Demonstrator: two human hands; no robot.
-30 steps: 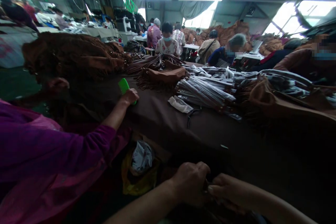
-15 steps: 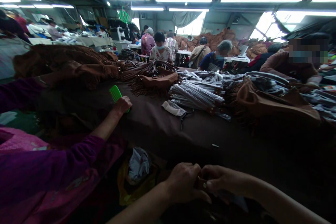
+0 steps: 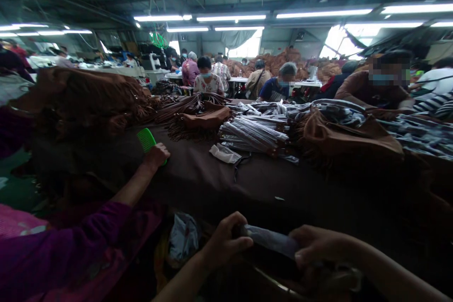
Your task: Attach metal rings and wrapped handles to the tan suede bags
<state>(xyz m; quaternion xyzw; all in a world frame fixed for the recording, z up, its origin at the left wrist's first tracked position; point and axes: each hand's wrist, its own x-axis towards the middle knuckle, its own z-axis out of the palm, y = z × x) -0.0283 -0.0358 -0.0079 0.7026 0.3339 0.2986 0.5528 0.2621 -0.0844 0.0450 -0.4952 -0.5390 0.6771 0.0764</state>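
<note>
One film-wrapped strap (image 3: 272, 239) in hand, low in view, just off the near side of the table (image 3: 198, 174). Long axis runs crosswise, left to right, the right-hand end dipping slightly lower. Left end dark, pointing into the left hand (image 3: 226, 238); pale sleeve fills the span between the hands. Beyond the right hand (image 3: 314, 245) its course is too dark to trace.

Left fingers: closed on the dark end, thumb underneath. Right fingers: pinched on the sleeve's other end, thumb on the near side. Below the strap, one thin curved metallic line (image 3: 274, 281); what it belongs to, cannot tell.

Counts on the table: one white packet (image 3: 224, 154); one black cord (image 3: 239, 167), just beside it; one small white scrap (image 3: 279, 198), nearer the hands. Behind the packet, one bundle of wrapped straps (image 3: 251, 133), too many overlapping to number. Two brown bags stand out singly: a fringed one at mid-table (image 3: 207, 118), a larger one at right (image 3: 350, 134). One brown heap (image 3: 85, 94) at far left, pieces uncountable.

One green comb (image 3: 146, 140), slanting from upper left to lower right, gripped in a co-worker's hand (image 3: 155, 156); purple sleeve (image 3: 88, 226).
</note>
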